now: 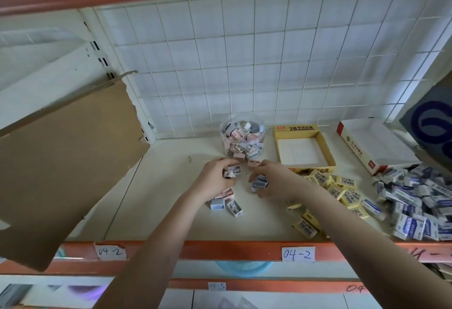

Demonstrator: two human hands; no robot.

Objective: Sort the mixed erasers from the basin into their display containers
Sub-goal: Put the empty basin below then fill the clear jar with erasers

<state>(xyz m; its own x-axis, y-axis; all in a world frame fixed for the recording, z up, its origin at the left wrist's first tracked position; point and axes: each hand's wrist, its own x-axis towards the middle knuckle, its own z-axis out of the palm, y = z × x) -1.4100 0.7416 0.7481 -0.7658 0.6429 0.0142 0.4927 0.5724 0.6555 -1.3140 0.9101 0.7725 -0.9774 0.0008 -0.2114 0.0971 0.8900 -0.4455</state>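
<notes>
Gathering small erasers in both hands, just near of the clear jar (242, 137).

Reaching both forearms from the near edge far across the shelf (171, 211), wrists angling inward so the hands almost meet. Curling the left hand (215, 176) around a couple of grey-and-white erasers (233, 170), fingers bent over them. Pinching a small stack of blue-grey erasers (259, 183) in the right hand (274, 179), knuckles up. Lying untouched between the hands and the jar, a pink eraser (253, 162); lying under the left wrist, a few loose erasers (227, 205). Standing right of the part-filled jar, an open yellow box (325, 147), then a white box (374, 145). Spreading along the right side, yellow-wrapped erasers (342, 191) and blue-and-white erasers (420, 201). Showing below the near shelf edge, a blue basin (241, 268).
</notes>
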